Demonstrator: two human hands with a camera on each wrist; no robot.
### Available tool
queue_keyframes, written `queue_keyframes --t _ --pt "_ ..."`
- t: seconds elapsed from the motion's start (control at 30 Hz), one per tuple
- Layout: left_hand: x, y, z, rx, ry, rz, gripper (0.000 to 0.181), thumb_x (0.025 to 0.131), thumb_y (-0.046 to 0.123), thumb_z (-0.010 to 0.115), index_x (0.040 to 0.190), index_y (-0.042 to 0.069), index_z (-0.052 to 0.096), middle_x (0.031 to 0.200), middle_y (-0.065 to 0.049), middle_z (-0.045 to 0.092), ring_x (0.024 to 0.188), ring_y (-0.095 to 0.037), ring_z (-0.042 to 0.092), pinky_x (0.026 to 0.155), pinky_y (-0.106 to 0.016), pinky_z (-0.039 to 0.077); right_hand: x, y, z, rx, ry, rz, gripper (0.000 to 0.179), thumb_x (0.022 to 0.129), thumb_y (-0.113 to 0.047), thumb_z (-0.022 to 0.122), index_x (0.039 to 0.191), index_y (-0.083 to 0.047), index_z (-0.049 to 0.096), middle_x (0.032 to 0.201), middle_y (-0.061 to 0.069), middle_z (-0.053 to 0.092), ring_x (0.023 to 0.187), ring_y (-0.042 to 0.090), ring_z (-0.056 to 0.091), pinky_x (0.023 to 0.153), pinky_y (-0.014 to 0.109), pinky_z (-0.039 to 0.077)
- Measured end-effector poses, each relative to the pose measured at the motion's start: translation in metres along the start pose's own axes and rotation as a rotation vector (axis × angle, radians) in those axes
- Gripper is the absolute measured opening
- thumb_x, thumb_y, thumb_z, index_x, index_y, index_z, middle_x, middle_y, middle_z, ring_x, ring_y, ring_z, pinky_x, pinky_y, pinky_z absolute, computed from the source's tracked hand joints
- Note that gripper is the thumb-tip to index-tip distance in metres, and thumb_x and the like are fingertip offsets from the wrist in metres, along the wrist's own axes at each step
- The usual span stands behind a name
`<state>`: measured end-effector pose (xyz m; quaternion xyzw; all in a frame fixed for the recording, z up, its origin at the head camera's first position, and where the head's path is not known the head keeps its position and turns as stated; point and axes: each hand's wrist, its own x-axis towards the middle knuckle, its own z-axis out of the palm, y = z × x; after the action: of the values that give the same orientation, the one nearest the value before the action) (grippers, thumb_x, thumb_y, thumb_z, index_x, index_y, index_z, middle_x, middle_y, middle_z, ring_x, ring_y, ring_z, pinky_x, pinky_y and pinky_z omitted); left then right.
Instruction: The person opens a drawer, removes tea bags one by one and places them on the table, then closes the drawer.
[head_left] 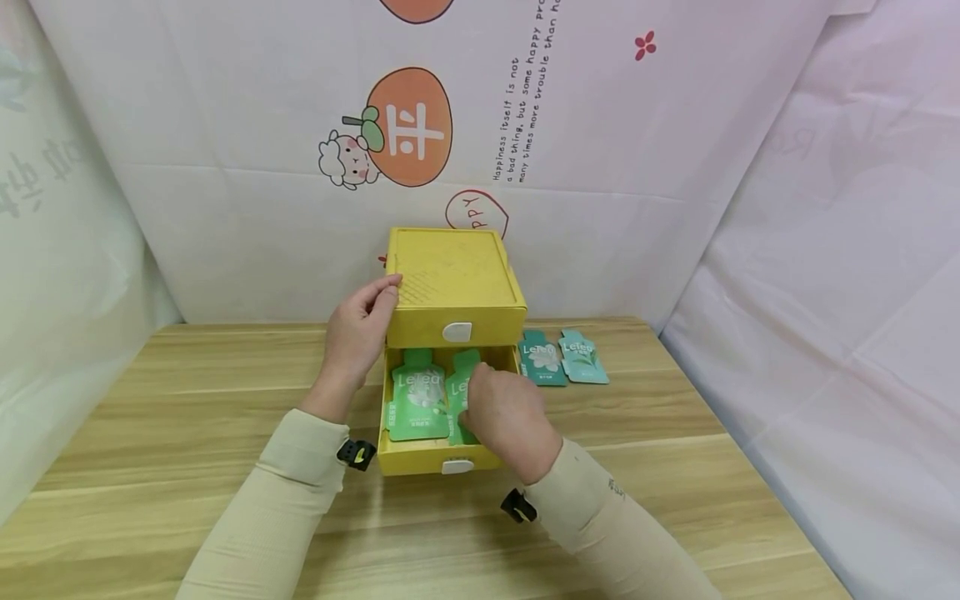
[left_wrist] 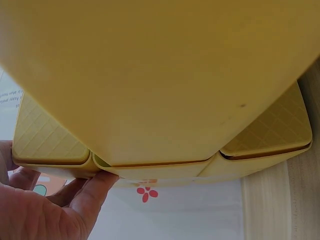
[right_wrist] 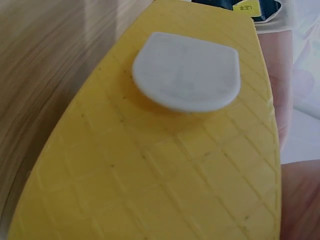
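Observation:
A yellow two-drawer box (head_left: pixel 457 267) stands by the back wall, its lower drawer (head_left: pixel 420 461) pulled out. My left hand (head_left: pixel 356 329) rests against the box's upper left edge, fingertips on the top corner. In the left wrist view, its fingers (left_wrist: pixel 95 197) touch the box's side. In the lower drawer, a green LeTea packet (head_left: pixel 418 400) lies flat at the left. Beside it my right hand (head_left: pixel 513 417) reaches in with curled fingers and holds a second green LeTea packet (head_left: pixel 457 387), partly covering it. The right wrist view shows mainly the drawer's front.
Two teal LeTea packets, one darker (head_left: pixel 542 358) and one lighter (head_left: pixel 583 358), lie on the wooden table (head_left: pixel 675 467) right of the box. White handles sit on the upper drawer (head_left: pixel 457 332) and lower drawer. A printed cloth (head_left: pixel 600 167) hangs behind.

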<state>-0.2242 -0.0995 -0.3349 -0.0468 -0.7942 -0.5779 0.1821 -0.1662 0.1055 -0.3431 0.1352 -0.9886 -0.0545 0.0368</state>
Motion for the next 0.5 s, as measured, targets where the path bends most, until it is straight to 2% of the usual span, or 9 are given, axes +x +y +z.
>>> queue_keyframes --t 0.13,0.23,0.4,0.5 --pt "0.0 0.0 0.0 -0.001 -0.006 -0.002 0.045 0.108 0.046 0.05 0.143 0.023 0.066 0.143 -0.001 0.065 0.128 -0.021 0.059 0.101 -0.044 0.048 -0.001 0.001 -0.002 0.037 -0.001 0.0 0.051 0.086 -0.047 0.085 0.103 -0.004 0.064 0.059 0.003 0.052 0.051 0.018 0.056 0.048 0.035 0.051" --pt "0.001 -0.001 0.0 -0.002 -0.006 -0.002 0.045 0.108 0.046 0.05 0.143 0.023 0.066 0.143 -0.001 0.065 0.128 -0.021 0.059 0.101 -0.044 0.048 0.0 0.003 -0.004 0.077 -0.013 0.014 0.048 0.086 -0.045 0.085 0.099 -0.006 0.06 0.06 0.003 0.053 0.053 0.018 0.055 0.049 0.037 0.05" --pt "0.001 -0.001 0.0 -0.002 -0.002 -0.006 0.045 0.108 0.046 0.05 0.143 0.023 0.066 0.143 -0.001 0.065 0.128 -0.02 0.059 0.101 -0.044 0.048 0.001 0.008 -0.007 0.161 -0.049 0.037 0.046 0.089 -0.04 0.082 0.107 -0.005 0.058 0.064 0.003 0.056 0.055 0.02 0.055 0.048 0.037 0.046" --pt "0.002 -0.001 0.0 0.008 0.005 -0.004 0.044 0.108 0.045 0.05 0.142 0.023 0.067 0.143 -0.001 0.065 0.128 -0.021 0.059 0.102 -0.044 0.048 0.001 0.012 -0.007 0.203 -0.043 0.011 0.045 0.09 -0.037 0.081 0.108 -0.002 0.058 0.062 0.003 0.054 0.052 0.018 0.054 0.046 0.034 0.044"
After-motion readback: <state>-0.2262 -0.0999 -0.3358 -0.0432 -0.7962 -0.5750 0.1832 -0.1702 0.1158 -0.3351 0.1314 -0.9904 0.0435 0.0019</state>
